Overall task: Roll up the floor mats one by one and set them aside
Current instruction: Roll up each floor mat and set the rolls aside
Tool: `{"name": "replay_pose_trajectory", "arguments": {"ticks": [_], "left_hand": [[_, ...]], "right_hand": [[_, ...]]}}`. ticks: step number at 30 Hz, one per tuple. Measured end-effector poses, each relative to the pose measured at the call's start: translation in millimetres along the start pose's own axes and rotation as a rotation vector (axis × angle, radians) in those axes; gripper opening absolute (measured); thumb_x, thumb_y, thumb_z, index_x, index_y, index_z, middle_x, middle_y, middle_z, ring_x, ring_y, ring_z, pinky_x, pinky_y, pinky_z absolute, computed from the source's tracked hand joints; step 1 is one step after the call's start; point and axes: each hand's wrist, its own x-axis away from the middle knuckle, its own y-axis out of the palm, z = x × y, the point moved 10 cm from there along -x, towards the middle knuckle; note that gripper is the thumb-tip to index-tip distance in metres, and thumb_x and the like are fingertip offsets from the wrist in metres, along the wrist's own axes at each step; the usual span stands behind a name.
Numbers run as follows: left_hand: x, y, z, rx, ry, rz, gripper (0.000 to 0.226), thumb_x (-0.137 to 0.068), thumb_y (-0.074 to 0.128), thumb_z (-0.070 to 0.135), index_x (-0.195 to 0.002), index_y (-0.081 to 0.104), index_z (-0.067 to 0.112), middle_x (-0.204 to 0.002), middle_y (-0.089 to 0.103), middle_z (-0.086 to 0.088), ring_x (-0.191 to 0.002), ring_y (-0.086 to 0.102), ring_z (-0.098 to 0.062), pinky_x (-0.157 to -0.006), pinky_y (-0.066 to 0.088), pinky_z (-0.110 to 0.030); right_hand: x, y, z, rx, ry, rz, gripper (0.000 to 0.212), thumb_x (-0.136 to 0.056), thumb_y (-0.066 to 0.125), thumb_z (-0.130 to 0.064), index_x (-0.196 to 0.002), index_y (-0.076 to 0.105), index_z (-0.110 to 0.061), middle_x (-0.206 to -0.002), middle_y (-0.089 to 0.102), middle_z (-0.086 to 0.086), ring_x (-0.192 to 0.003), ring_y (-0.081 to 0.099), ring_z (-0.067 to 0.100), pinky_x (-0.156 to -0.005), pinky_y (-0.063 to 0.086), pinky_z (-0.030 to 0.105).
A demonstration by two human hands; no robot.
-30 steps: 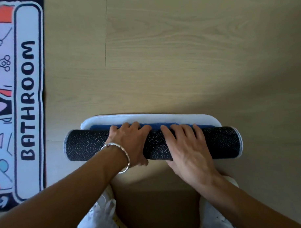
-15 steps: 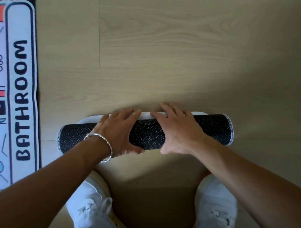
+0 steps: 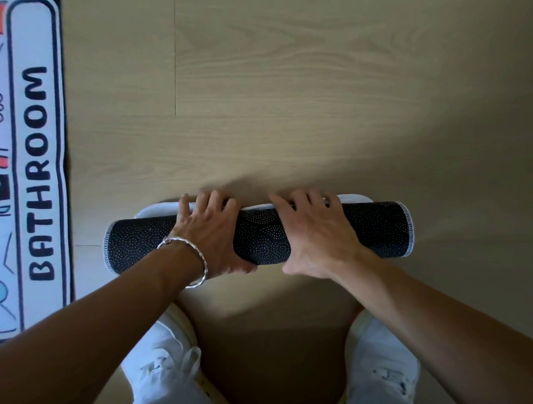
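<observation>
A rolled mat with black dotted backing and white stitched ends lies crosswise on the wooden floor in front of me. Only a thin white strip of its last edge shows beyond the roll. My left hand, with a silver bracelet on the wrist, grips the roll left of its middle. Its fingers curl over the far side and its thumb sits on the near side. My right hand grips the roll right of its middle in the same way.
A flat mat printed with BATHROOM lies along the left edge of the view. My two white shoes stand just behind the roll. Bare wooden floor stretches ahead and to the right.
The roll has moved forward over the blue top and most of the white border. Both hands went from lying on top of it to curling over its far side.
</observation>
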Motion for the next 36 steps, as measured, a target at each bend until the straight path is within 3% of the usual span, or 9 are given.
{"name": "replay_pose_trajectory", "arguments": {"ticks": [3, 8, 15, 19, 23, 30, 36], "left_hand": [[-2, 1, 0, 0.008, 0.007, -0.019, 0.095, -0.047, 0.061, 0.078, -0.12, 0.038, 0.022, -0.12, 0.04, 0.0, -0.116, 0.038, -0.023, -0.109, 0.022, -0.05], [-8, 0, -1, 0.024, 0.021, -0.064, 0.088, -0.048, 0.062, 0.077, -0.112, 0.038, 0.022, -0.115, 0.042, 0.0, -0.112, 0.04, -0.023, -0.104, 0.029, -0.046], [-4, -19, 5, -0.011, 0.07, -0.177, 0.087, -0.05, 0.068, 0.073, -0.115, 0.039, 0.023, -0.119, 0.043, 0.0, -0.114, 0.043, -0.023, -0.096, 0.036, -0.038], [16, -88, 20, -0.111, 0.167, -0.09, 0.088, -0.053, 0.064, 0.075, -0.12, 0.04, 0.024, -0.117, 0.045, 0.0, -0.11, 0.045, -0.022, -0.093, 0.037, -0.039], [51, -182, 17, -0.146, 0.191, -0.026, 0.088, -0.053, 0.062, 0.077, -0.121, 0.04, 0.025, -0.116, 0.044, 0.001, -0.109, 0.044, -0.021, -0.093, 0.035, -0.039], [145, -410, 4, -0.204, 0.178, 0.166, 0.086, -0.052, 0.056, 0.08, -0.119, 0.043, 0.028, -0.113, 0.047, 0.006, -0.106, 0.046, -0.016, -0.095, 0.035, -0.035], [278, -681, -2, -0.198, 0.199, 0.387, 0.092, -0.045, 0.065, 0.077, -0.119, 0.05, 0.025, -0.109, 0.05, 0.003, -0.107, 0.047, -0.02, -0.096, 0.037, -0.035]], "right_hand": [[-5, -1, -1, 0.021, -0.031, -0.02, 0.087, -0.06, 0.074, -0.048, -0.132, 0.034, -0.021, -0.124, 0.042, 0.004, -0.113, 0.04, 0.027, -0.1, 0.032, 0.044], [-14, -1, 1, -0.009, -0.068, -0.079, 0.077, -0.057, 0.074, -0.048, -0.12, 0.039, -0.02, -0.115, 0.045, 0.003, -0.107, 0.044, 0.024, -0.086, 0.039, 0.039], [0, -16, 4, -0.074, -0.051, -0.123, 0.076, -0.061, 0.074, -0.045, -0.124, 0.039, -0.023, -0.116, 0.042, 0.003, -0.108, 0.043, 0.025, -0.09, 0.039, 0.04], [32, -62, 14, -0.15, -0.001, -0.068, 0.078, -0.062, 0.072, -0.046, -0.128, 0.037, -0.025, -0.115, 0.043, 0.002, -0.107, 0.044, 0.023, -0.093, 0.04, 0.038], [67, -151, 11, -0.161, -0.004, 0.006, 0.08, -0.062, 0.071, -0.048, -0.13, 0.035, -0.024, -0.118, 0.044, 0.003, -0.108, 0.042, 0.023, -0.094, 0.04, 0.038], [147, -377, -2, -0.119, -0.025, 0.17, 0.081, -0.063, 0.072, -0.047, -0.131, 0.036, -0.023, -0.117, 0.046, 0.005, -0.106, 0.043, 0.025, -0.09, 0.041, 0.038], [271, -652, -25, 0.044, -0.021, 0.379, 0.091, -0.059, 0.072, -0.06, -0.134, 0.036, -0.021, -0.115, 0.053, 0.007, -0.103, 0.048, 0.027, -0.088, 0.044, 0.039]]}}
